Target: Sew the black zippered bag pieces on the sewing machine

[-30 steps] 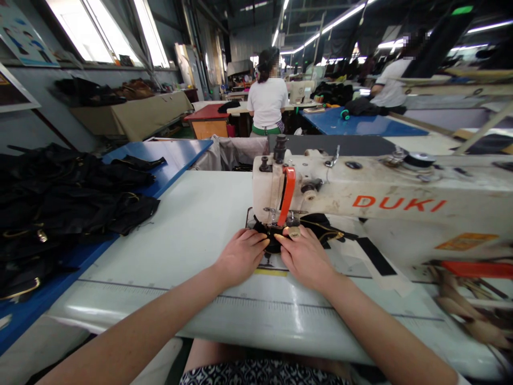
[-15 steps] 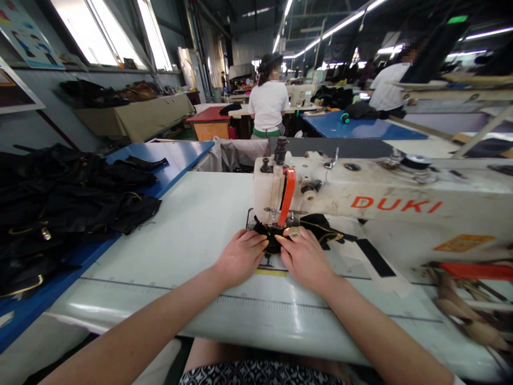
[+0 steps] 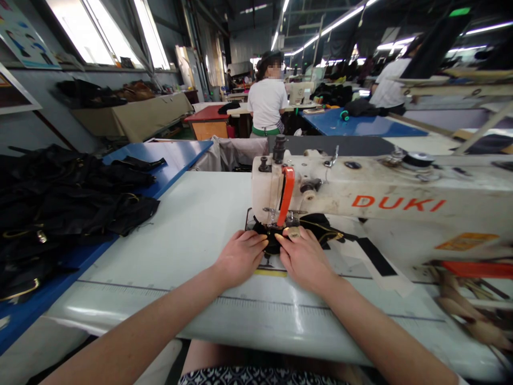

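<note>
My left hand (image 3: 240, 256) and my right hand (image 3: 305, 258) lie side by side on the white table (image 3: 192, 230), fingers pressed down on a small black fabric piece (image 3: 273, 241) under the needle of the white DUKI sewing machine (image 3: 360, 195). The fingertips pinch the cloth from both sides right in front of the presser foot. The black fabric with a gold zipper (image 3: 326, 229) trails to the right behind the machine head. An orange guard (image 3: 287, 195) hangs over the needle area.
A heap of black garments (image 3: 60, 198) covers the blue table on the left. A black strip (image 3: 371, 255) lies on the table right of my hands. Two people in white shirts (image 3: 267, 104) work at tables further back.
</note>
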A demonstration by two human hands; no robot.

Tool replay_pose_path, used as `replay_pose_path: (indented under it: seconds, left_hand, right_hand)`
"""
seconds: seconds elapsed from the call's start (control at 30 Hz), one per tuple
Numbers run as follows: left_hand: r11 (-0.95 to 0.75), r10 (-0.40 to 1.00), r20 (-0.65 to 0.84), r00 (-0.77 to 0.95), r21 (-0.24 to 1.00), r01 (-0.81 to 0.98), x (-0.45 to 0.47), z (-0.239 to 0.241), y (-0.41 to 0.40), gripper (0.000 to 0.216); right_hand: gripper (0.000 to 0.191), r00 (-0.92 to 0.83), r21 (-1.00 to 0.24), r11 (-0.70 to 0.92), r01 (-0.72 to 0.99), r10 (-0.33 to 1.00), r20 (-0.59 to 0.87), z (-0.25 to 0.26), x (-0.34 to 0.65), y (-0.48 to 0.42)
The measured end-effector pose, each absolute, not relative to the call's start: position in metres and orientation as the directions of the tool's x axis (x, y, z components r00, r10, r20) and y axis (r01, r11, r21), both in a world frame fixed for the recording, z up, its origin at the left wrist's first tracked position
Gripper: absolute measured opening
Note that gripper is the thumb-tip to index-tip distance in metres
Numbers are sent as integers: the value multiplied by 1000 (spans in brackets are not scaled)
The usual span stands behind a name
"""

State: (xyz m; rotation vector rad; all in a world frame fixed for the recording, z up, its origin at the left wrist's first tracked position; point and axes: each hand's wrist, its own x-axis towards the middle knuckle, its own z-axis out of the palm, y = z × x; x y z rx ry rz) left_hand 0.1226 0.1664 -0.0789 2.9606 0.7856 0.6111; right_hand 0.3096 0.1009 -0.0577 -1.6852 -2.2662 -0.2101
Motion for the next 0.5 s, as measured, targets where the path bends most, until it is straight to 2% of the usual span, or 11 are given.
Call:
replay_pose_path:
  seconds: [0.5]
  left_hand:
    - [-869,491,348,799,133,476,122,-79,167,29]
  right_hand:
    - [28,-253,-59,287,956,908,333,-59,308,100]
